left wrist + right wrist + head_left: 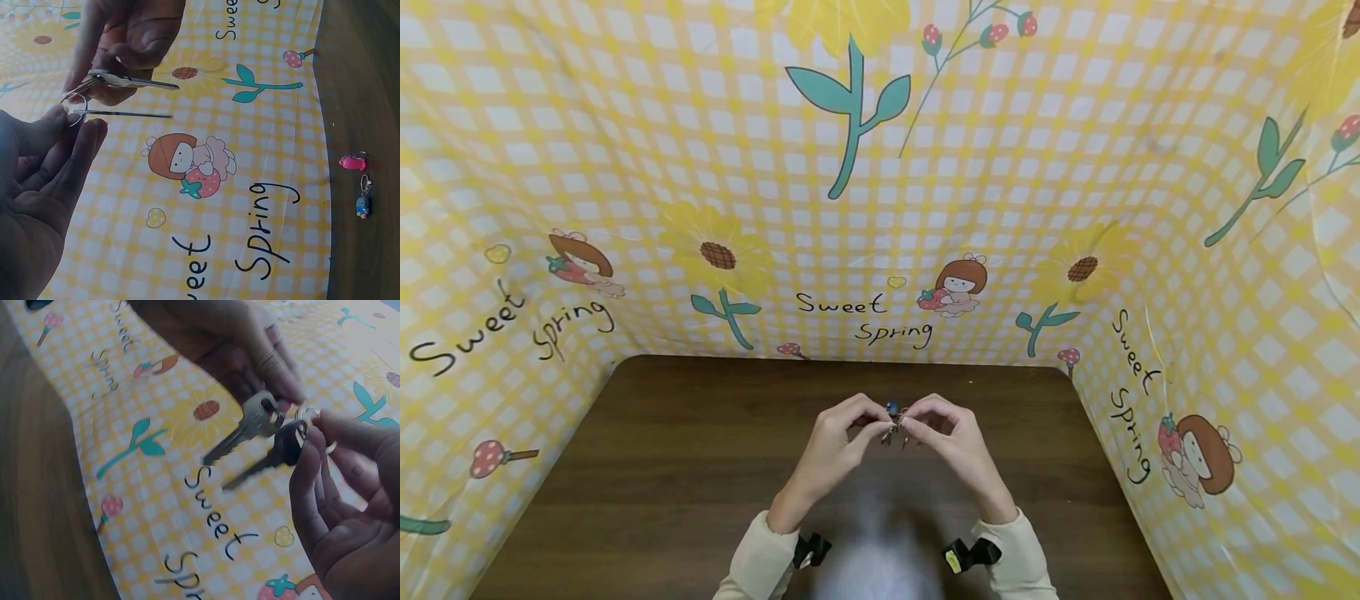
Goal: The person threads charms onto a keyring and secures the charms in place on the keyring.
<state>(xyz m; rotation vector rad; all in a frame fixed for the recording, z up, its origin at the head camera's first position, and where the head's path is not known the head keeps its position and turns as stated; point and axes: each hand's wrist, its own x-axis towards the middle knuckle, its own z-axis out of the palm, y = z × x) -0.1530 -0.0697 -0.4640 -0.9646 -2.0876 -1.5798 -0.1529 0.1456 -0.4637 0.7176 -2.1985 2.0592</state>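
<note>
Both hands meet above the table's far half, around a metal key ring [78, 120]. My left hand [837, 437] pinches the ring between thumb and fingertips. From the other side my right hand [951, 437] also pinches it; fingertips partly cover the ring. Two metal keys hang from it: a lighter silver key [250, 425] and a darker key [278, 453], their blades pointing away from the fingers. Below on the table, in the left wrist view, lie a pink figure charm [354, 162] and a blue figure charm [362, 206] with a small metal clasp.
The dark wooden table [700, 467] is walled at the back and both sides by yellow checked cloth [865, 225] printed with flowers and lettering. Black wrist mounts [972, 554] sit at both cream sleeves [760, 558].
</note>
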